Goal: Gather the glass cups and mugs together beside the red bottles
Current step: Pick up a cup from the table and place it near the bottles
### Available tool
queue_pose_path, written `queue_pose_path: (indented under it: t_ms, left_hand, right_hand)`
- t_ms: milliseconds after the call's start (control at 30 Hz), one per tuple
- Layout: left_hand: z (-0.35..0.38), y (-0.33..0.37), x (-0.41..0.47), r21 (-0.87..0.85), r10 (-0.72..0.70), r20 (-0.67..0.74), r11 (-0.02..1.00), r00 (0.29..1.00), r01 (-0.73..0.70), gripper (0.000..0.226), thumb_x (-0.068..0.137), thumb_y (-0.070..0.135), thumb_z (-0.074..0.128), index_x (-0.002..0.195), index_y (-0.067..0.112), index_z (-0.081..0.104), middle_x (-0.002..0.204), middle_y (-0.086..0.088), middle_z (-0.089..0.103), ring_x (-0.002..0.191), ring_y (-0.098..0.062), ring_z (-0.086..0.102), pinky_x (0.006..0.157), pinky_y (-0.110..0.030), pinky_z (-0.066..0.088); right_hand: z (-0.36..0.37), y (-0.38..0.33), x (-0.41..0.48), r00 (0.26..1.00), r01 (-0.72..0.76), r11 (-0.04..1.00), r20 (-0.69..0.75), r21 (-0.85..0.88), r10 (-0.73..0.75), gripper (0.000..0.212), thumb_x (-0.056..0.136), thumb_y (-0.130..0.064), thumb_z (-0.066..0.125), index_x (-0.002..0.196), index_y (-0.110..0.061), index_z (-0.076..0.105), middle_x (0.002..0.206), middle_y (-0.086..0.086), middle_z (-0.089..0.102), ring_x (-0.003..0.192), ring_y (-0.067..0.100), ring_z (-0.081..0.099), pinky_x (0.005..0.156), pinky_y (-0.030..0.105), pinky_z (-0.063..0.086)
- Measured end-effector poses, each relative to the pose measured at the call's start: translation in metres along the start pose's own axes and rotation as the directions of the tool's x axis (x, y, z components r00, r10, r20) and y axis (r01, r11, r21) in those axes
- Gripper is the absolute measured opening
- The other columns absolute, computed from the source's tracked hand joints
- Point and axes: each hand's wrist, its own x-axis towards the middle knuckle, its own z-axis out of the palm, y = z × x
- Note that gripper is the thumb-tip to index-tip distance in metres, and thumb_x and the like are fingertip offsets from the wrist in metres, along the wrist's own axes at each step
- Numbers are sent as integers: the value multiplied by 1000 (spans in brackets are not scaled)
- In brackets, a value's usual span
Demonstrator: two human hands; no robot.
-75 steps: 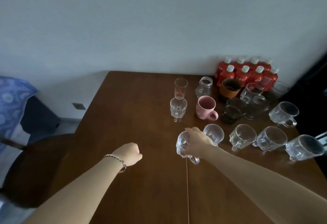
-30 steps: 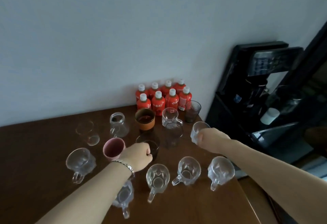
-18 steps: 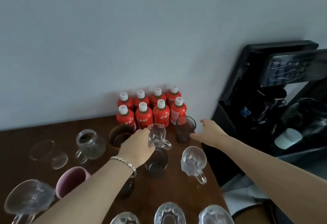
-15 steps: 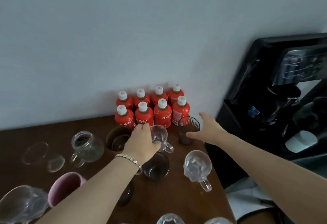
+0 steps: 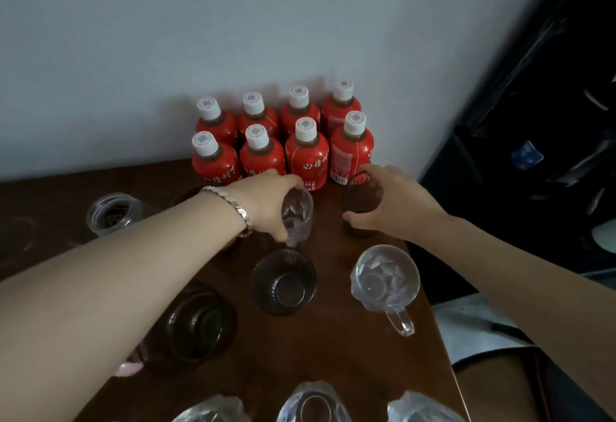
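A dark wooden bench (image 5: 336,348) stands against the wall. On it are eight red bottles (image 5: 283,141), clear glass mugs (image 5: 383,280), dark glasses (image 5: 283,283) and a jar (image 5: 111,213).

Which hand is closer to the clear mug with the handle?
Right. The right hand sits just behind the clear mug, on a dark glass. The left hand is farther away, holding another glass.

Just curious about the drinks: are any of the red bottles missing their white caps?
No, all eight red bottles by the wall show a white cap on top.
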Motion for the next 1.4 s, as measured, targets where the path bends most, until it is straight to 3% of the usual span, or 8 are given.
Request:
queue_pose_path:
  t_ms: [233,333,433,500,633,800,1100,1400]
  left_hand:
    - [4,-4,-3,24,49,0,999,999,-49,94,71,20,79,147,27,25,133,-7,40,119,-26,50,102,-39,46]
    - [7,-5,-5,1,51,-10,999,999,-51,98,75,22,77,150,25,16,142,-7,34,128,-27,44,106,-36,43]
    - [10,-9,-15,-5,46,-58,999,997,-46,105,75,28,78,152,21,8,152,-6,24,139,-26,32,113,-38,35]
    - [9,-17,-26,5,53,-157,999,986,-53,106,73,30,79,152,18,8,154,-4,20,142,-25,25,116,-38,30]
    - [11,-48,-49,-1,-50,-323,999,945,52,110,70,39,79,152,13,11,157,-7,17,144,-26,21,117,-38,25]
    - [31,-78,-67,-200,-258,-216,956,942,216,115,72,43,77,152,15,0,160,-9,5,147,-30,10,118,-40,21]
    - [48,-78,-83,-422,-364,-344,884,865,204,101,69,36,81,147,14,20,147,-7,27,130,-26,43,102,-34,40]
    - [54,-78,-96,-487,-385,-296,848,874,209,102,63,28,84,143,14,23,140,-7,29,125,-26,45,102,-36,43]
  right_hand:
    - [2,4,-17,999,11,1000,37,6,-11,93,74,-51,73,150,-30,23,142,-1,41,123,18,51,96,33,50]
    - [1,-1,-20,999,-11,1000,47,16,10,96,74,-54,72,151,-28,20,148,1,33,132,21,42,104,37,43]
    - [1,-15,-25,990,84,992,-103,-92,-93,93,76,-57,67,149,-21,23,152,2,27,142,21,22,116,38,24]
    - [3,-31,-25,966,182,980,-173,-81,-194,82,82,-51,64,148,-18,29,151,0,29,142,17,21,117,33,21]
    - [19,-62,-13,974,226,973,31,-35,-225,81,85,-45,65,148,-14,26,151,4,31,141,21,28,114,34,28]
    - [41,-89,3,968,149,989,207,-24,-141,109,75,-42,76,153,-16,4,156,9,19,142,30,27,113,43,34]
    - [59,-100,-1,993,7,999,114,-44,-2,90,76,-33,76,147,-16,22,142,6,32,128,30,46,99,42,47]
    - [66,-96,-30,992,44,995,123,-86,-33,88,76,-38,75,145,-18,26,141,2,35,124,27,49,94,40,51]
